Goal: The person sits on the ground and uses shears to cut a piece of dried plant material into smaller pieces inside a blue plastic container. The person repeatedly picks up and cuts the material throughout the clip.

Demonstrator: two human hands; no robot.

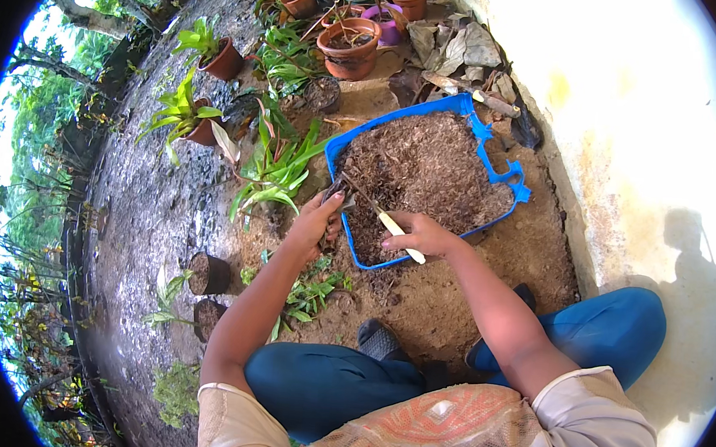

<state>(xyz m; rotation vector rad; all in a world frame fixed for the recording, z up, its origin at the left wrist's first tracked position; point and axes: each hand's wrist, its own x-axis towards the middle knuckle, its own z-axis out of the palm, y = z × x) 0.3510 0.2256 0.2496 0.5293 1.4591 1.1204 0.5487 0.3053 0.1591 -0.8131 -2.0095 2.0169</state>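
My left hand (315, 225) grips a small dark bag or pot (337, 190), probably of plastic, at the left rim of a blue plastic tray (351, 243). Its lower part is covered by my fingers, so its contents are hard to make out. In my right hand (425, 234) is a hand tool with a cream handle (392, 223). The tool's thin metal shaft points up and left, to the mouth of the dark bag; its tip is not clear. Loose brown potting mix (425, 166) fills much of the tray, whose right side is broken and jagged.
Terracotta pots (349, 56) and a purple pot (383, 24) stand beyond the tray. Leafy plants (277, 173) lie close on the left, with small black pots (209, 273) nearer me. Dry leaves (463, 46) and a stick (497, 103) lie by the white wall (622, 150).
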